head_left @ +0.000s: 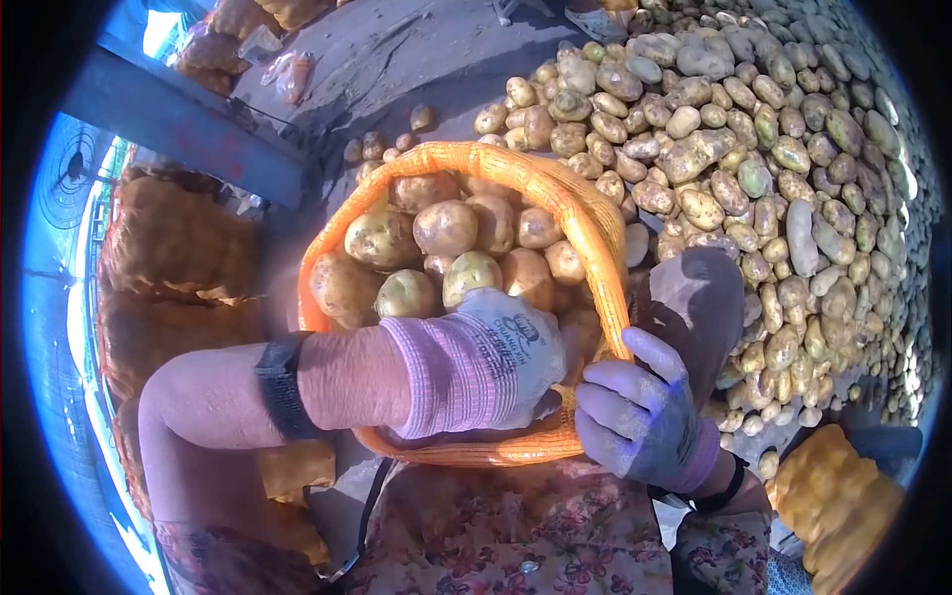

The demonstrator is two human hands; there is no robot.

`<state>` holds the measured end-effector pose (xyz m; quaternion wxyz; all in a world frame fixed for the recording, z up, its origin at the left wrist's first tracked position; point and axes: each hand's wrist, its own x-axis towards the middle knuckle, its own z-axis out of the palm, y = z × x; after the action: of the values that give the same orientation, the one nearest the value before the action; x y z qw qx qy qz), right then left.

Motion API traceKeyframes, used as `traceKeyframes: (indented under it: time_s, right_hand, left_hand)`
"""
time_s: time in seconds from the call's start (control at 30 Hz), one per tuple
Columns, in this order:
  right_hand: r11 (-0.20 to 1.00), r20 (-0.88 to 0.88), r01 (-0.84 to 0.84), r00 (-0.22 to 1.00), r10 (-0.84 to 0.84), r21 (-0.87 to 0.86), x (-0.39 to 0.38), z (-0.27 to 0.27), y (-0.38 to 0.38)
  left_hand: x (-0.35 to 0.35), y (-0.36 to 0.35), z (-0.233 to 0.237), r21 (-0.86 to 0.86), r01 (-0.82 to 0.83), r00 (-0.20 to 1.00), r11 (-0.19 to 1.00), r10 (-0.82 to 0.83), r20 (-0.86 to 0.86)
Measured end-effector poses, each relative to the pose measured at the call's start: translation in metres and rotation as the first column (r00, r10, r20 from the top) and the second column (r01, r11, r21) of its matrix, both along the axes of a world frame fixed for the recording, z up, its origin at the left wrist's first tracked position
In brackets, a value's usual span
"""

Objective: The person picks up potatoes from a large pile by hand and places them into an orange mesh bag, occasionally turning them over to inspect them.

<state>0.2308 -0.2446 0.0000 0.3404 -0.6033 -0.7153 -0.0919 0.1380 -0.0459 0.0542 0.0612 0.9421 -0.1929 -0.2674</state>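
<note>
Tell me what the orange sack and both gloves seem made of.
The orange sack looks like woven plastic mesh: open netting, slightly glossy, rim rolled. The glove on the left hand seems matte knitted fabric, with ribbed striped cuff and printed logo. The glove on the right hand looks a similar knit, dusty; any coating cannot be told.

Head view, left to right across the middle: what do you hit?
filled sacks → left hand → right hand → loose potatoes. The open sack spans both hands, so it is left out of the order.
</note>
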Motion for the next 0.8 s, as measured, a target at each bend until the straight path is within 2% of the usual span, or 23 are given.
traceKeyframes:
  time_s: [0.03, 0.07, 0.17, 0.2, 0.27, 0.3, 0.33, 0.4, 0.43, 0.5, 0.6, 0.7, 0.77, 0.8]
  right_hand:
    - [1.000, -0.005, 0.000, 1.000, 0.000, 0.005, 0.000, 0.000, 0.000]
    - [1.000, -0.010, 0.002, 1.000, -0.002, 0.008, 0.000, 0.000, 0.001]
    - [1.000, -0.014, 0.016, 1.000, -0.015, 0.019, -0.001, -0.002, 0.001]
    - [0.999, -0.009, 0.025, 1.000, -0.024, 0.032, -0.001, -0.004, 0.001]
    - [0.997, 0.004, 0.042, 0.999, -0.043, 0.066, 0.000, -0.008, 0.001]
    - [0.995, 0.008, 0.054, 0.998, -0.055, 0.078, -0.001, -0.009, 0.000]
    - [0.994, 0.011, 0.066, 0.998, -0.067, 0.091, -0.001, -0.009, -0.001]
    - [0.990, 0.006, 0.104, 0.994, -0.105, 0.098, -0.004, -0.008, -0.003]
    - [0.989, 0.006, 0.105, 0.994, -0.106, 0.103, -0.004, -0.009, -0.003]
    - [0.988, 0.007, 0.107, 0.994, -0.108, 0.110, -0.006, -0.012, -0.003]
    - [0.987, 0.003, 0.126, 0.992, -0.127, 0.104, -0.007, -0.007, -0.002]
    - [0.984, -0.004, 0.141, 0.990, -0.141, 0.111, -0.008, -0.006, 0.000]
    - [0.982, -0.016, 0.153, 0.988, -0.152, 0.109, -0.008, -0.005, 0.000]
    - [0.982, -0.027, 0.159, 0.987, -0.157, 0.104, -0.009, -0.005, 0.000]
  left_hand:
    - [0.004, -0.002, -0.009, 0.066, 0.101, 0.995, 0.993, -0.100, -0.015]
    - [0.001, 0.003, -0.022, -0.075, 0.139, 0.982, 0.987, -0.128, 0.141]
    - [0.025, -0.011, -0.039, 0.009, 0.214, 0.971, 0.977, -0.212, -0.109]
    - [0.033, -0.013, -0.036, 0.010, 0.261, 0.955, 0.965, -0.257, -0.147]
    - [0.033, -0.010, -0.054, -0.208, -0.049, 0.991, 0.977, 0.022, -0.129]
    - [0.036, -0.010, -0.052, -0.313, -0.204, 0.976, 0.928, 0.167, -0.141]
    - [0.046, -0.011, -0.031, -0.129, -0.305, 0.917, 0.943, 0.255, -0.305]
    - [0.032, 0.002, -0.071, -0.378, -0.306, 0.947, 0.874, 0.239, -0.215]
    - [0.024, 0.011, -0.088, -0.497, -0.291, 0.956, 0.818, 0.238, -0.168]
    - [0.015, 0.019, -0.085, -0.516, -0.167, 0.986, 0.840, 0.135, -0.100]
    - [0.012, 0.015, -0.075, -0.464, -0.202, 0.974, 0.862, 0.126, -0.188]
    - [0.016, 0.013, -0.060, -0.492, -0.049, 0.996, 0.869, 0.006, -0.090]
    - [0.005, 0.019, -0.084, -0.368, 0.231, 0.972, 0.901, -0.192, 0.139]
    - [0.003, 0.020, -0.084, -0.352, 0.276, 0.958, 0.895, -0.227, 0.175]
